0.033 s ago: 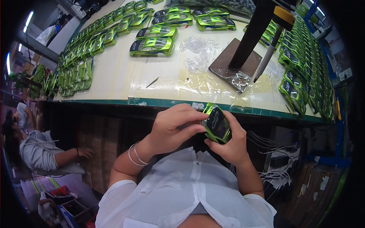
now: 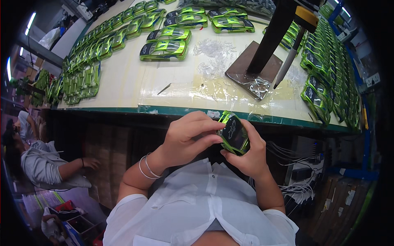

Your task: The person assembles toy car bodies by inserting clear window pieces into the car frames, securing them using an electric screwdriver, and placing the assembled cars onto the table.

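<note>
Beyond the left end of the desk [image 2: 123,88], a co-worker in a grey top [image 2: 41,166] is seen, one bare forearm held out. Along the desk's left edge, glossy green car shells [image 2: 82,84] are set close together near the front left corner, and from there curved rows of green shells [image 2: 104,47] are carried toward the far edge. Nearer the front edge, left of the middle, a thin dark strip [image 2: 164,89] is laid flat by itself. Farther back, a pair of green shells [image 2: 164,50] is placed side by side.

Two bracelets [image 2: 147,167] are worn on the left wrist. The left hand [image 2: 186,137] is held just off the front edge, its thumb and forefinger brought to the left side of a green car shell with a dark panel [image 2: 237,137]; whether anything is pinched between them cannot be told. Clear plastic scraps [image 2: 215,57] are scattered behind, toward the desk's middle. The held shell is kept in the air before the front edge, tilted, and is gripped from its right side by the right hand [image 2: 253,153], between fingers and thumb.

Farther right, a brown metal plate [image 2: 240,67] is rested on the desk, with a dark post [image 2: 269,39] risen from it. Beside the post, a pen-shaped tool [image 2: 287,65] is pointed downward beneath a yellow block [image 2: 306,19]. Along the right edge, more green shells [image 2: 316,100] are ranked in dense rows.
</note>
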Tool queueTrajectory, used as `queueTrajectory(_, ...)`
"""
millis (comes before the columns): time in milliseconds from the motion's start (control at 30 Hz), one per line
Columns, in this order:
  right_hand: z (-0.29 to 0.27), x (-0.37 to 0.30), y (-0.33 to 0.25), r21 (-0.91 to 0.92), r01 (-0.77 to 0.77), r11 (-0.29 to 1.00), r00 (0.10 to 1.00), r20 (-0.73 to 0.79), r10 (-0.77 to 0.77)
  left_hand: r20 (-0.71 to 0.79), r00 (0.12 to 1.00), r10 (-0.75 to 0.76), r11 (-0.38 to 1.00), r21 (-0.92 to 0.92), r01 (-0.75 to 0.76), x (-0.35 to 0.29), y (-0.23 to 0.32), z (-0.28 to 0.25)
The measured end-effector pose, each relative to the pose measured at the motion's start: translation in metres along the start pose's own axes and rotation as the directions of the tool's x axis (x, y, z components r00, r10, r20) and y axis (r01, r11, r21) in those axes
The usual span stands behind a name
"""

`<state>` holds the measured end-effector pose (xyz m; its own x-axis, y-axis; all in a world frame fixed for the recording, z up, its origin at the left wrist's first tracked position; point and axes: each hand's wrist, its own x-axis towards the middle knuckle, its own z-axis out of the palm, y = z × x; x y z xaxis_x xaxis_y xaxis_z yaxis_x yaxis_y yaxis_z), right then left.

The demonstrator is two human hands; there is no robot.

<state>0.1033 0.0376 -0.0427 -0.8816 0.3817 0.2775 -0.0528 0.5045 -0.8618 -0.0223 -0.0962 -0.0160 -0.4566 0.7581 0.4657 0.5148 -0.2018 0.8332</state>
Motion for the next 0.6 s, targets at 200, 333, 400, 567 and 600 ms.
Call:
queueTrajectory(200,0.0007,0.0010,0.0005,-0.029,0.063,0.998,0.996,-0.068,-0.065,-0.007,0.999,-0.042,0.997,-0.067,0.042,-0.0025,-0.0067,0.0018)
queueTrajectory(333,0.0002,0.0030,0.0014,-0.067,0.107,0.992,0.990,-0.085,-0.113,-0.021,0.993,-0.116,0.984,-0.139,0.112,-0.0038,-0.0059,0.0051)
queueTrajectory(400,0.0005,0.0037,0.0015,-0.078,0.108,0.991,0.989,-0.089,-0.115,-0.036,0.991,-0.130,0.982,-0.144,0.123,-0.0043,-0.0062,0.0061)
queueTrajectory(567,-0.0007,0.0034,0.0025,-0.069,0.101,0.992,0.990,-0.090,-0.107,-0.028,0.994,-0.108,0.983,-0.152,0.102,-0.0048,-0.0081,0.0077)
queueTrajectory(600,-0.0006,0.0030,0.0025,-0.074,0.103,0.992,0.990,-0.091,-0.109,-0.024,0.995,-0.095,0.984,-0.151,0.090,-0.0051,-0.0085,0.0081)
